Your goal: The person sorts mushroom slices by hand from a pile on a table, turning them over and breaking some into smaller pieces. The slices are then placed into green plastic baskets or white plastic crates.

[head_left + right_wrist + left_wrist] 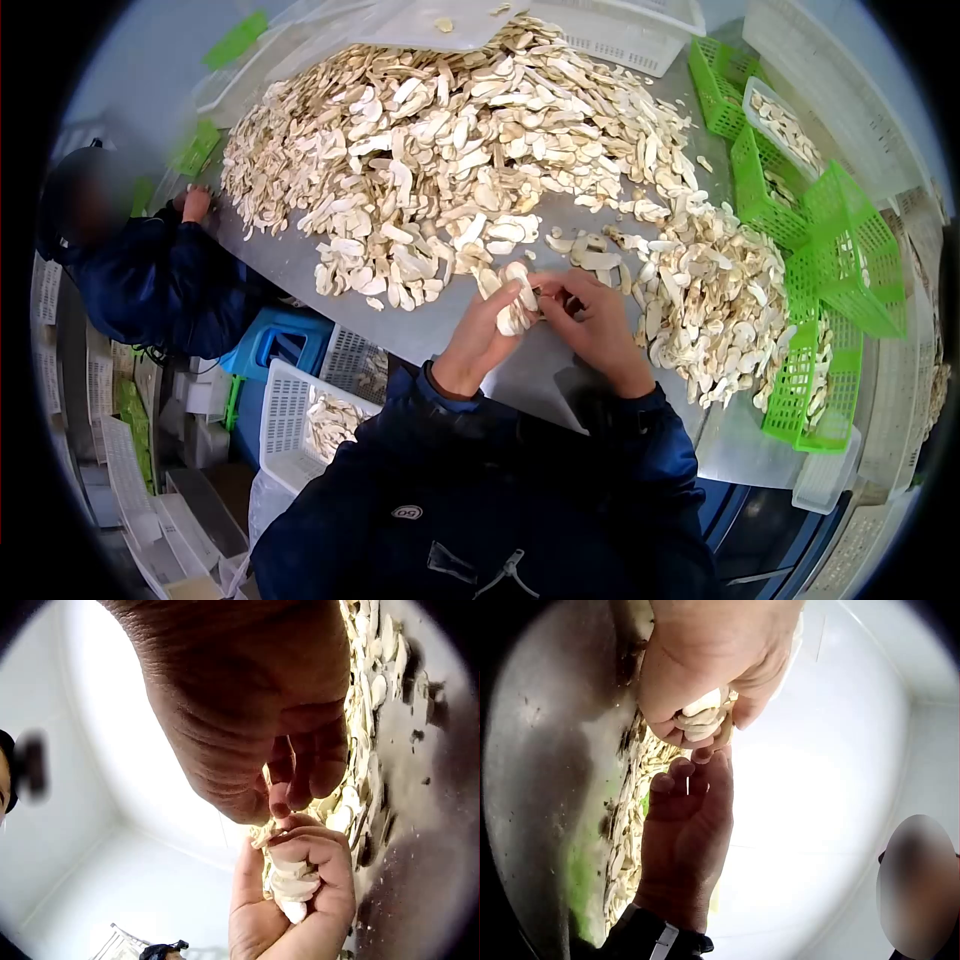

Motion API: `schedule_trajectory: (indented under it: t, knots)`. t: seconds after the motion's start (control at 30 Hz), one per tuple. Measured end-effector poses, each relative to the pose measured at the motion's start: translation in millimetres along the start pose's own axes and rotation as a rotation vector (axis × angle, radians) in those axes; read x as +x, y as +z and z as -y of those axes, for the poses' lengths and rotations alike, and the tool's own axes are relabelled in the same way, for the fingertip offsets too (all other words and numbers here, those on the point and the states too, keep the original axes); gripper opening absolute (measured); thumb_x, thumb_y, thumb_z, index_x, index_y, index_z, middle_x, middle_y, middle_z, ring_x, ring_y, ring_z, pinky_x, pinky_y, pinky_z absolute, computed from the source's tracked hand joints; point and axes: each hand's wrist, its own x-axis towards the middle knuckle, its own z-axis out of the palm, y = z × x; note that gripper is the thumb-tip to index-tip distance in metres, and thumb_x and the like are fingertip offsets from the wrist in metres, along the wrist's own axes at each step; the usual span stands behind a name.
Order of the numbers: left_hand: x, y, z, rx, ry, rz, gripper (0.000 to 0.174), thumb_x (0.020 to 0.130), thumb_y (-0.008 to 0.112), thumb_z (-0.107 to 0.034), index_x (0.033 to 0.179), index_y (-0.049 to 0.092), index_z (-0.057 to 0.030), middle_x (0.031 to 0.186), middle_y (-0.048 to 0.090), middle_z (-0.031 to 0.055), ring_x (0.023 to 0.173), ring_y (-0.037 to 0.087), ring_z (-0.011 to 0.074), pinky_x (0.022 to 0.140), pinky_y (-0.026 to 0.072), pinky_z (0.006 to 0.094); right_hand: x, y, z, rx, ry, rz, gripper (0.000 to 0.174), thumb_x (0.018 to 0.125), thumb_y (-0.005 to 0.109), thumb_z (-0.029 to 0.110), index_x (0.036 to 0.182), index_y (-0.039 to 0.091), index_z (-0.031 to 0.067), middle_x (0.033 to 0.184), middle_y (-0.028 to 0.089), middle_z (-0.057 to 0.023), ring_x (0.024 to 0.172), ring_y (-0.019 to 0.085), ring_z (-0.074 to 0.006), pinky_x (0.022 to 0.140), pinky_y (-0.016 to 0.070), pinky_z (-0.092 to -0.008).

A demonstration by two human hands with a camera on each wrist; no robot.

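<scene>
My left hand grips a small stack of pale dried slices above the metal table's near edge. In the left wrist view the slices sit inside the curled fingers of the left hand. Close on the right is my right hand, its thumb and fingertips pinching at the edge of a slice. The right wrist view shows the right hand over a thin slice at the side of the stack, which the left hand holds.
A large heap of slices covers the back of the metal table; a smaller heap lies at right. Green baskets line the right edge. A white basket stands at lower left. Another person is at the left.
</scene>
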Motion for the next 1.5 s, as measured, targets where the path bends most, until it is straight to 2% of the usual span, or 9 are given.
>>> schedule_trajectory:
  t: [0.6,0.73,0.93,1.13,1.23,1.27,1.3,1.4,1.5]
  knots:
    - [-20,18,-36,-0.255,0.020,-0.021,0.062,0.097,0.031,-0.058,0.136,0.043,-0.0119,0.139,0.046,0.0215,0.122,0.051,0.0387,0.103,0.0389,0.0560,3,10,-34,0.505,0.331,-0.028,0.027,0.093,0.059,0.014,0.117,0.059,0.0019,0.079,0.058,0.0023,0.064,0.050,-0.0048,0.058,0.0407,-0.0196]
    - [-52,-22,-66,-0.320,0.075,0.133,0.061,0.096,0.034,-0.057,0.136,0.043,-0.0113,0.130,0.053,0.0194,0.105,0.058,0.0345,0.085,0.0512,0.0473,2,8,-22,0.502,0.366,-0.095,0.025,0.093,0.057,0.012,0.115,0.061,0.0013,0.080,0.058,0.0024,0.063,0.049,-0.0039,0.057,0.0394,-0.0181]
    - [-169,-119,-131,-0.042,0.314,-0.334,0.054,0.096,0.037,-0.055,0.123,0.053,-0.0112,0.105,0.061,0.0132,0.081,0.061,0.0261,0.074,0.0522,0.0392,5,1,-31,0.445,0.312,-0.234,0.022,0.094,0.055,0.013,0.112,0.062,0.0016,0.078,0.056,0.0036,0.062,0.049,-0.0032,0.056,0.0397,-0.0182]
    - [-312,-261,-122,0.197,0.273,-0.960,0.054,0.095,0.043,-0.049,0.127,0.050,-0.0063,0.116,0.058,0.0144,0.099,0.059,0.0280,0.087,0.0484,0.0388,1,3,-24,0.493,0.457,0.066,0.020,0.095,0.054,0.016,0.107,0.064,0.0023,0.080,0.061,0.0015,0.061,0.051,-0.0039,0.054,0.0426,-0.0195]
    - [-331,-298,-103,1.295,0.137,-1.333,0.065,0.088,0.062,-0.024,0.137,0.037,0.0113,0.134,0.048,0.0230,0.123,0.049,0.0295,0.103,0.0377,0.0358,-3,6,-6,0.332,0.549,0.536,0.025,0.094,0.056,0.021,0.106,0.064,0.0015,0.084,0.064,-0.0007,0.065,0.060,-0.0073,0.055,0.0479,-0.0210]
    - [-331,-335,-106,1.580,0.269,-1.317,0.051,0.086,0.065,-0.015,0.128,0.049,0.0088,0.123,0.056,0.0177,0.111,0.055,0.0232,0.095,0.0437,0.0320,-4,7,-1,0.307,0.587,0.666,0.026,0.094,0.056,0.022,0.106,0.064,0.0012,0.085,0.065,-0.0009,0.066,0.062,-0.0081,0.055,0.0487,-0.0214]
    - [-307,-293,-112,1.378,0.288,-1.167,0.043,0.087,0.065,-0.013,0.123,0.052,0.0073,0.116,0.059,0.0139,0.104,0.057,0.0198,0.091,0.0456,0.0295,-5,7,-8,0.294,0.558,0.724,0.028,0.093,0.057,0.024,0.106,0.064,0.0007,0.087,0.066,-0.0028,0.069,0.065,-0.0102,0.055,0.0502,-0.0233]
    - [-200,-123,-114,0.927,0.412,-0.713,0.026,0.091,0.063,-0.009,0.113,0.058,0.0025,0.099,0.063,0.0037,0.088,0.059,0.0103,0.080,0.0485,0.0240,1,1,-9,0.281,0.690,0.588,0.027,0.093,0.056,0.024,0.104,0.065,0.0006,0.083,0.065,-0.0041,0.063,0.065,-0.0105,0.052,0.0492,-0.0230]
    - [-128,-40,-106,1.129,0.324,-0.318,0.024,0.092,0.063,-0.009,0.114,0.058,0.0002,0.097,0.062,0.0017,0.087,0.058,0.0094,0.077,0.0481,0.0233,8,-18,-35,0.197,0.683,0.236,0.026,0.093,0.056,0.023,0.103,0.065,0.0004,0.076,0.065,-0.0050,0.056,0.063,-0.0110,0.048,0.0474,-0.0225]
